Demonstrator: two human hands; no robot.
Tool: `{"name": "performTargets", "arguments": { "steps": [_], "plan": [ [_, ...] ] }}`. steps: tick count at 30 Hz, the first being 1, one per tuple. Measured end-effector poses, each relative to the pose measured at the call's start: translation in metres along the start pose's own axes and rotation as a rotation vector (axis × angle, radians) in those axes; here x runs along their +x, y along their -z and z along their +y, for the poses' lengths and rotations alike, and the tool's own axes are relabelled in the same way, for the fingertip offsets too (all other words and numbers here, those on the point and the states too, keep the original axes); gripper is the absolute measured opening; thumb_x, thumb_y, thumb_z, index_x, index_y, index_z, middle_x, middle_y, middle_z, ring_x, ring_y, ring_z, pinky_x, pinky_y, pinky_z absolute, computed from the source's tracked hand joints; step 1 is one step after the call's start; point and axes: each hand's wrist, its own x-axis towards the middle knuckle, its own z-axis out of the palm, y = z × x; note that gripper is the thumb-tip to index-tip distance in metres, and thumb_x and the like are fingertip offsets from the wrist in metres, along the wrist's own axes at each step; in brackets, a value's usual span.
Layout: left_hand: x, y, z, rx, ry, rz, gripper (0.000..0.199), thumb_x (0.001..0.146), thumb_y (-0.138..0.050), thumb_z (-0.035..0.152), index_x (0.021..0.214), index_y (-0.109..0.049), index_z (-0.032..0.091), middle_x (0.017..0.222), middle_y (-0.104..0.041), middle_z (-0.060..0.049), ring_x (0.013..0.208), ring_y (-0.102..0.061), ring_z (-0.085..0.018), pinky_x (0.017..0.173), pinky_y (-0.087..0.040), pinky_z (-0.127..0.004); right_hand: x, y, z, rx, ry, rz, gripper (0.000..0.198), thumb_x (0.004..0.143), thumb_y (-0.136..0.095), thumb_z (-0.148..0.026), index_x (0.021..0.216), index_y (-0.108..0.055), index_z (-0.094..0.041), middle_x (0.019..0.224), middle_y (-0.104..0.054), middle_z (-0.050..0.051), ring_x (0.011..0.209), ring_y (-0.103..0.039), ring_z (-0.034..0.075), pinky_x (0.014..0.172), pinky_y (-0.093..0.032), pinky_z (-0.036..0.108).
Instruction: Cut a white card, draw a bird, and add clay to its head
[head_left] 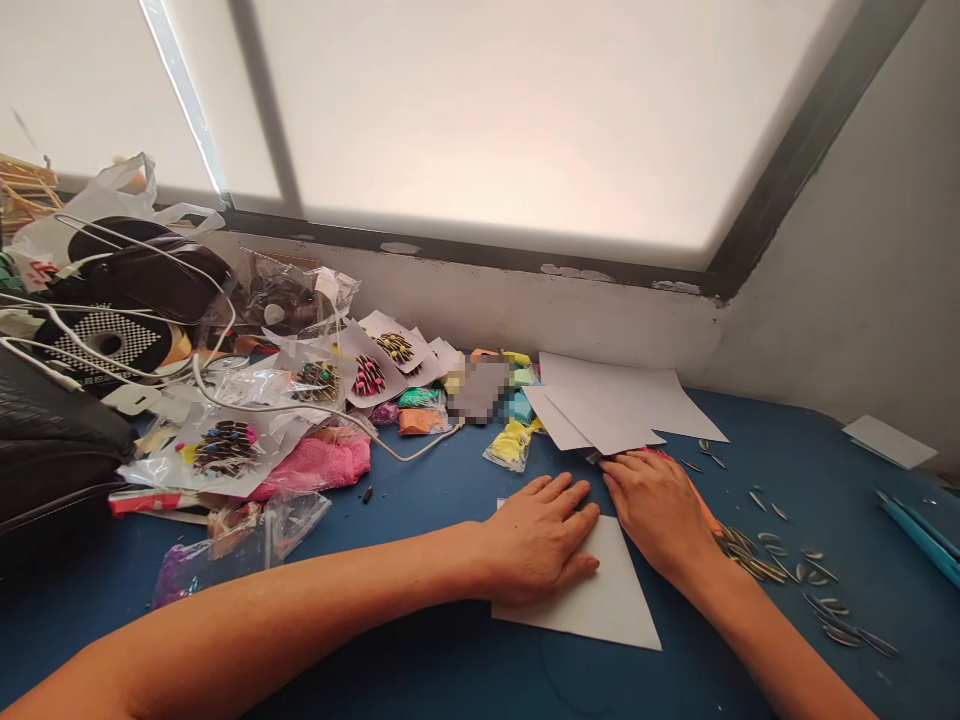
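My left hand (541, 540) lies flat with its fingers spread on a sheet of white paper (622, 600) on the blue table. That sheet's near edge faces me. My right hand (656, 500) rests just beyond the sheet's right side, fingers bent and close together. Its fingertips are at the near edge of a small pile of white paper (615, 395); what they hold, if anything, is hidden. Something orange-red (703, 505) shows along the right side of this hand. Several striped sunflower seeds (750, 555) lie loose to its right.
To the left, white papers with clusters of dark seeds tipped in colour (225, 447) lie by a pink cloth (315, 465). Small bags of coloured clay (511, 443), a white cable (405, 458) and a black bag (52, 440) are near. Folded paper (889, 442) and a blue tool (919, 535) lie right.
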Motion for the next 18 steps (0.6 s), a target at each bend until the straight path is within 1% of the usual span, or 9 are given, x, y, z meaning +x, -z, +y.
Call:
{"name": "performTargets", "arguments": {
  "steps": [2, 7, 9, 11, 13, 15, 16, 18],
  "plan": [
    [-0.001, -0.001, 0.000, -0.005, -0.004, 0.009, 0.053, 0.100, -0.036, 0.046, 0.136, -0.049, 0.010, 0.148, -0.046, -0.019, 0.138, -0.041, -0.033, 0.113, -0.033, -0.044, -0.004, 0.009, 0.001, 0.009, -0.034, -0.052, 0.034, 0.094, -0.060, -0.035, 0.125, -0.060, -0.020, 0.127, -0.062, 0.009, 0.105, -0.064, 0.021, 0.087, -0.054, 0.044],
    [-0.002, -0.003, -0.002, -0.034, -0.008, 0.024, 0.053, 0.100, -0.036, 0.047, 0.138, -0.047, 0.011, 0.150, -0.043, -0.019, 0.140, -0.039, -0.032, 0.114, -0.032, -0.045, -0.016, 0.029, 0.002, 0.038, -0.177, -0.170, 0.031, 0.095, -0.060, -0.036, 0.121, -0.061, -0.020, 0.124, -0.063, 0.008, 0.101, -0.065, 0.019, 0.086, -0.054, 0.042],
    [-0.001, 0.000, -0.002, -0.043, -0.009, 0.028, 0.051, 0.100, -0.038, 0.046, 0.135, -0.050, 0.010, 0.148, -0.045, -0.020, 0.138, -0.041, -0.033, 0.113, -0.033, -0.044, -0.019, 0.032, 0.002, 0.082, -0.227, -0.201, 0.024, 0.094, -0.060, -0.032, 0.113, -0.064, -0.018, 0.110, -0.067, 0.006, 0.094, -0.066, 0.019, 0.082, -0.054, 0.040],
    [0.000, 0.005, -0.001, -0.056, -0.011, 0.025, 0.046, 0.098, -0.043, 0.043, 0.128, -0.054, 0.011, 0.142, -0.050, -0.019, 0.131, -0.048, -0.032, 0.110, -0.037, -0.042, -0.022, 0.035, 0.004, 0.152, -0.280, -0.210, 0.016, 0.092, -0.058, -0.023, 0.104, -0.066, -0.018, 0.094, -0.069, 0.006, 0.085, -0.066, 0.021, 0.072, -0.051, 0.037],
    [0.002, 0.014, 0.001, -0.062, 0.007, -0.003, 0.037, 0.097, -0.047, 0.038, 0.120, -0.059, 0.012, 0.132, -0.057, -0.017, 0.118, -0.056, -0.028, 0.101, -0.045, -0.039, -0.025, 0.040, 0.008, 0.255, -0.333, -0.212, 0.017, 0.088, -0.054, -0.018, 0.096, -0.069, -0.019, 0.081, -0.070, 0.007, 0.075, -0.066, 0.024, 0.062, -0.045, 0.035],
    [0.004, 0.024, 0.003, -0.042, 0.072, -0.035, 0.030, 0.097, -0.045, 0.034, 0.111, -0.062, 0.014, 0.116, -0.062, -0.013, 0.103, -0.060, -0.025, 0.091, -0.049, -0.038, -0.029, 0.049, 0.015, 0.404, -0.375, -0.229, 0.017, 0.084, -0.052, -0.022, 0.083, -0.070, -0.021, 0.072, -0.069, 0.007, 0.066, -0.063, 0.024, 0.057, -0.039, 0.034],
    [0.005, 0.028, 0.004, -0.016, 0.117, -0.020, 0.030, 0.098, -0.043, 0.035, 0.106, -0.063, 0.014, 0.111, -0.063, -0.012, 0.100, -0.060, -0.025, 0.089, -0.049, -0.039, -0.031, 0.054, 0.020, 0.501, -0.383, -0.246, 0.017, 0.083, -0.053, -0.025, 0.077, -0.069, -0.022, 0.067, -0.068, 0.005, 0.063, -0.061, 0.022, 0.056, -0.038, 0.033],
    [0.006, 0.032, 0.002, 0.030, 0.187, -0.005, 0.032, 0.099, -0.042, 0.037, 0.100, -0.064, 0.014, 0.107, -0.063, -0.012, 0.099, -0.059, -0.026, 0.089, -0.049, -0.041, -0.036, 0.063, 0.028, 0.723, -0.399, -0.288, 0.020, 0.080, -0.054, -0.032, 0.069, -0.066, -0.022, 0.060, -0.066, 0.004, 0.056, -0.058, 0.019, 0.053, -0.038, 0.031]
  ]
}}
